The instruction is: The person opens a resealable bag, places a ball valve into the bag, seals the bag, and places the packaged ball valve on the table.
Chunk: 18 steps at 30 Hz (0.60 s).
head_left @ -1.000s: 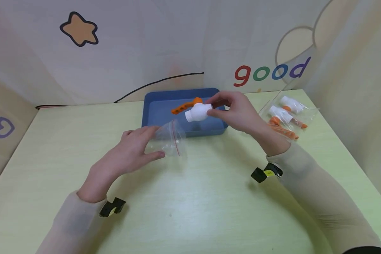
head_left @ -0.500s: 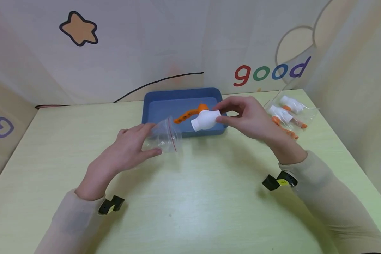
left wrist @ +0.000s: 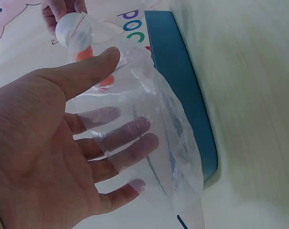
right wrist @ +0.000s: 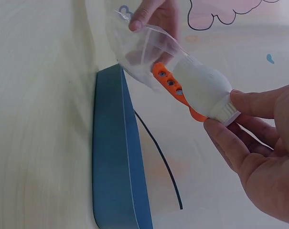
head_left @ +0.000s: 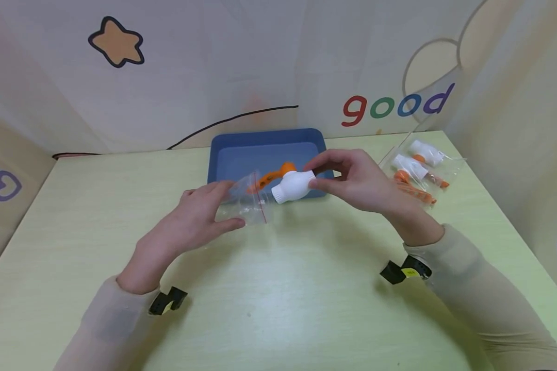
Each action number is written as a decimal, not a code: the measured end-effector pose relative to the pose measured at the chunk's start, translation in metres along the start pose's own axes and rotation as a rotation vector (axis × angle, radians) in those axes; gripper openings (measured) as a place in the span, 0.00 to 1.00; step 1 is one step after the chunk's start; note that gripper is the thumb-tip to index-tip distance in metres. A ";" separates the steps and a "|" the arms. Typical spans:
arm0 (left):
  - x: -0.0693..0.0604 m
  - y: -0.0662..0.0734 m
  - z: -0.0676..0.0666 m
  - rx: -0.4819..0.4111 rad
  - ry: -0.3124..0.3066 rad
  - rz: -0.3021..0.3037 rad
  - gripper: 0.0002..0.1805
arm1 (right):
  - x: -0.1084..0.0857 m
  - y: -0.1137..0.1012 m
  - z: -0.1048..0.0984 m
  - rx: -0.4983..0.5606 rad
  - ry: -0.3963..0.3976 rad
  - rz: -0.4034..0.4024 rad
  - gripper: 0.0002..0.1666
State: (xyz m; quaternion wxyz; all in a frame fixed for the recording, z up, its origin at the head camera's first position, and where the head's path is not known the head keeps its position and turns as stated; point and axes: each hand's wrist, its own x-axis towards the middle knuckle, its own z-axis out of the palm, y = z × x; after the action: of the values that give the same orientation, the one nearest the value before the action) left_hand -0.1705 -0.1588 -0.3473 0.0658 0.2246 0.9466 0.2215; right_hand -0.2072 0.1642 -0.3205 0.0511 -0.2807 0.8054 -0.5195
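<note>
A white plastic ball valve (head_left: 295,186) with an orange lever handle (right wrist: 170,86) hangs over the tray's front edge. My right hand (head_left: 363,184) pinches one end of the valve between thumb and fingers. The handle's tip is at the mouth of a clear zip bag (head_left: 248,206) with a red seal line, and shows through the film. My left hand (head_left: 190,217) holds this bag between a raised thumb and spread fingers. Through the film in the left wrist view, those fingers (left wrist: 132,131) can be seen.
Behind the hands stands a shallow blue tray (head_left: 269,140) against the printed backdrop. At the right back of the table lies a clear bag (head_left: 450,167) holding several white and orange parts.
The right hand has brought the valve lower and toward me. Its handle tip now overlaps the bag mouth. The left hand has shifted slightly back and forth with the bag.
</note>
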 end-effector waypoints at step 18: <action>0.004 0.020 0.007 -0.040 0.062 0.043 0.42 | -0.003 0.004 0.028 0.088 -0.022 -0.108 0.15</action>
State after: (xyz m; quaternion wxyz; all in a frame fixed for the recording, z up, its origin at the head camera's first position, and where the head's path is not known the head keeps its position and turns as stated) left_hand -0.1647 -0.1387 -0.3446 0.0361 0.2366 0.9385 0.2489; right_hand -0.1953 0.1444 -0.3372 0.0444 -0.3269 0.7649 -0.5533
